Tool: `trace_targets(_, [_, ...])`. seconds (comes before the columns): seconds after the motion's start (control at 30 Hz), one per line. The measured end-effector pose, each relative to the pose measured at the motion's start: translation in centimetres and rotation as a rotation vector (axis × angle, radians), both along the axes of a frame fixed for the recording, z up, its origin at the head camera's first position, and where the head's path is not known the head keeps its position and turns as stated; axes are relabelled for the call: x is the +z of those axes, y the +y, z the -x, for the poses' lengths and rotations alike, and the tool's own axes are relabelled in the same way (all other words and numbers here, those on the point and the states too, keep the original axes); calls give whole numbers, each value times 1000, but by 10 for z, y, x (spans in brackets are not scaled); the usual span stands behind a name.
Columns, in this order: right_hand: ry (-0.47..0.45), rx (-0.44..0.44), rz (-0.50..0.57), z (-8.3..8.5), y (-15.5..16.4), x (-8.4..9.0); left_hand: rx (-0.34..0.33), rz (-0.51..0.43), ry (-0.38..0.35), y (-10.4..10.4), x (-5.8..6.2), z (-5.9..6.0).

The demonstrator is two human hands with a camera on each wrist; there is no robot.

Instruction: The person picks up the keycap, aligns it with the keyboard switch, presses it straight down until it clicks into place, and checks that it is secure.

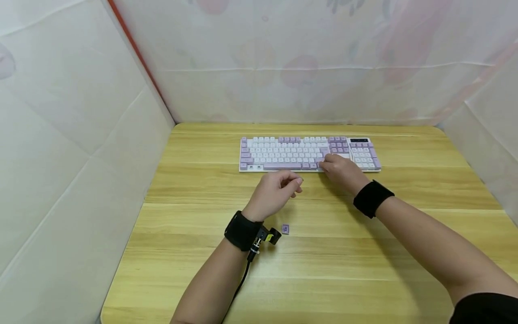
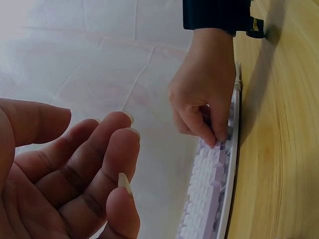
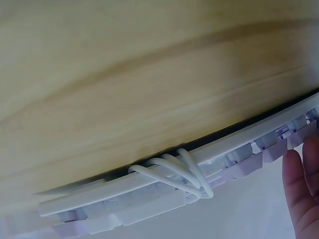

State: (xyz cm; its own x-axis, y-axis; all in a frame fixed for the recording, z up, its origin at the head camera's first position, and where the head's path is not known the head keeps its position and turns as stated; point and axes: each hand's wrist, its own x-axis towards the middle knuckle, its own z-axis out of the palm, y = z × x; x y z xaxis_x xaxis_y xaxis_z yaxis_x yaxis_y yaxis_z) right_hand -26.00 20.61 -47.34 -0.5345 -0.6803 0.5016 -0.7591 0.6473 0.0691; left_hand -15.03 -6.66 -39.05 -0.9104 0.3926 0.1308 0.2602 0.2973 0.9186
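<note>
A white and purple keyboard (image 1: 309, 154) lies across the back of the wooden table (image 1: 323, 270). My right hand (image 1: 341, 173) reaches onto its bottom row, where thumb and fingertips (image 2: 215, 135) pinch a purple keycap (image 2: 219, 149). My left hand (image 1: 275, 191) hovers just in front of the keyboard with loosely curled fingers (image 2: 99, 164) and an empty palm. A loose purple keycap (image 1: 285, 228) lies on the table beside my left wrist. In the right wrist view, white wire loops (image 3: 174, 172) sit against the keyboard's front edge (image 3: 149, 186).
White sheet walls (image 1: 81, 135) close in the table on the left, back and right. A black wrist camera with its cable (image 1: 263, 236) hangs on my left wrist. Bare wood stretches from the keyboard to the near edge.
</note>
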Motion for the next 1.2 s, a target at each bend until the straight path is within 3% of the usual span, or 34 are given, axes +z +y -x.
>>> trace_targets(0.23, [-12,1,-15,-3,-3,2,-1,4,12,1,-3,1])
trace_targets(0.6, [-139,-70,-50,-20,-5,0,3,34,12,3,-2,0])
trace_targets(0.8, [-313,-109,-159,-29,-5,15,24,-30,8,-10,-1,6])
trace_targets(0.93, [-449,-111,-135,-41,-12,28,55,-89,51,-20,3,13])
trace_targets(1.03, [-514,-39,-88,-58,-29,32,75,-114,54,-26,5,16])
trace_targets(1.2, [-646,175,-106,-94,-71,29,98,-112,35,-33,8,18])
